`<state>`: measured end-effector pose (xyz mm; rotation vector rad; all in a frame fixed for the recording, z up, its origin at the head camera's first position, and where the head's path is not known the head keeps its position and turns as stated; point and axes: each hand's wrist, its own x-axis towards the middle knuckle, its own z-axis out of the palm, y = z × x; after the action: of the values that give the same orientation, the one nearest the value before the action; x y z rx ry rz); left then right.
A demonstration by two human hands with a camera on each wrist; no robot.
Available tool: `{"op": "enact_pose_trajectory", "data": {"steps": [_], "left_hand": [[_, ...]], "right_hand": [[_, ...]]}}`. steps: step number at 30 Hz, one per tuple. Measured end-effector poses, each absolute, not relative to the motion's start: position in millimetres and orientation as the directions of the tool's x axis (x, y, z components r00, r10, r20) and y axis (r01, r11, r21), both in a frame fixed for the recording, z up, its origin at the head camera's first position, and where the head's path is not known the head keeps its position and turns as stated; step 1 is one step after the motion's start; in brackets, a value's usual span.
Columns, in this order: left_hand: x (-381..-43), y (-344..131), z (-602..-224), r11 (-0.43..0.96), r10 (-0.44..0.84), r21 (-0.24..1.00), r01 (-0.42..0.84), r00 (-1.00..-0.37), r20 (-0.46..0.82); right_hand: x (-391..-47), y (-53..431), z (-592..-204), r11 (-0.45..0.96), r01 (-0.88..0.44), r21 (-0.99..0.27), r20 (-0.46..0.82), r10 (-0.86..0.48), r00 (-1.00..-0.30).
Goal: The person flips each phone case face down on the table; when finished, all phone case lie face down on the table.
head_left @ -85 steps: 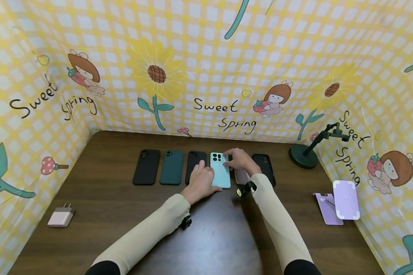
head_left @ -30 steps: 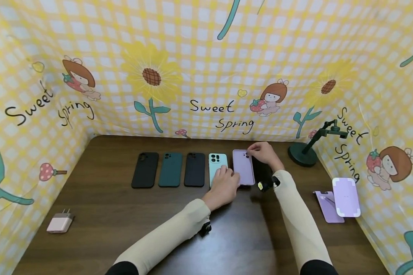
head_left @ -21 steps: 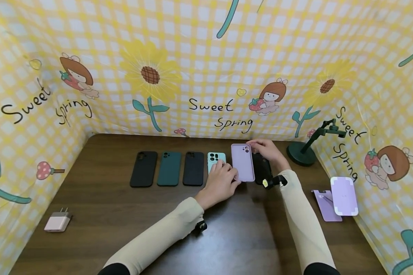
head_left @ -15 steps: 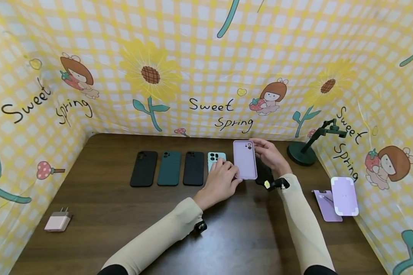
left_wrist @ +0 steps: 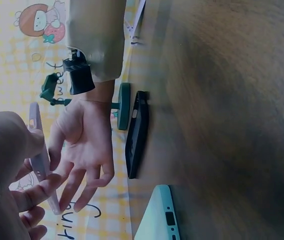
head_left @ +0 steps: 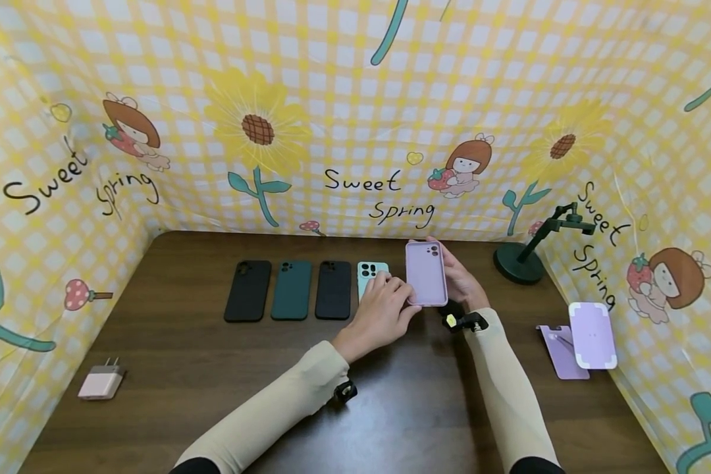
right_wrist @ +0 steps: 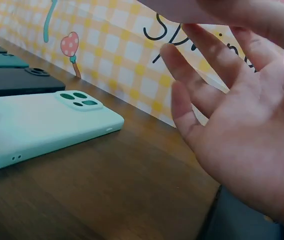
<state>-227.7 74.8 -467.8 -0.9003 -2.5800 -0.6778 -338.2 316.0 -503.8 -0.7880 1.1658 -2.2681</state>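
Observation:
A lilac phone case (head_left: 426, 273), its hollow inner side up, is raised off the table with its camera cutout at the top right. My left hand (head_left: 379, 313) pinches its lower left edge. My right hand (head_left: 463, 283) holds its right edge between thumb and forefinger, the other fingers spread loosely, as the left wrist view shows. Below my left hand lies a mint phone case (right_wrist: 52, 125), mostly covered in the head view. A black phone case (left_wrist: 138, 135) lies on the table under my right hand.
Farther left in the row lie a dark navy case (head_left: 333, 291), a teal case (head_left: 291, 289) and a black case (head_left: 247, 291). A green stand (head_left: 518, 263) is at the back right, a lilac folding stand (head_left: 592, 336) at the right edge, a white charger plug (head_left: 101, 382) at the left.
My left hand moved from the dark navy case to the lilac one. My right hand left the mint case and took the lilac case, which both hands lifted and shifted slightly right.

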Motion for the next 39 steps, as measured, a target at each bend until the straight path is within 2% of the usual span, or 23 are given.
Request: {"op": "enact_pose_trajectory", "data": {"steps": [5,13,17,21,34,39], "left_hand": [[-227,75,-471,0.673,0.506,0.334,0.660,-0.740,0.443],[-230,75,-471,0.679,0.516,0.281,0.678,-0.714,0.474],[-232,73,-469,0.697,0.515,0.272,0.663,-0.727,0.453],[-235,73,-469,0.705,0.531,0.220,0.674,-0.707,0.467],[-235,72,-472,0.723,0.556,0.131,0.678,-0.685,0.471],[-237,71,-474,0.736,0.543,0.127,0.665,-0.691,0.477]], "right_hand": [[-341,315,-510,-0.540,0.152,-0.828,0.307,-0.664,-0.682],[-340,315,-508,-0.544,0.250,-0.801,0.291,-0.719,-0.632],[-336,315,-502,-0.503,0.241,-0.830,0.235,-0.707,-0.667],[-334,314,-496,-0.412,0.212,-0.886,0.156,-0.695,-0.702],[-337,313,-496,-0.237,0.139,-0.962,0.067,-0.692,-0.718],[-336,315,-494,-0.094,0.087,-0.992,-0.015,-0.593,-0.805]]}}
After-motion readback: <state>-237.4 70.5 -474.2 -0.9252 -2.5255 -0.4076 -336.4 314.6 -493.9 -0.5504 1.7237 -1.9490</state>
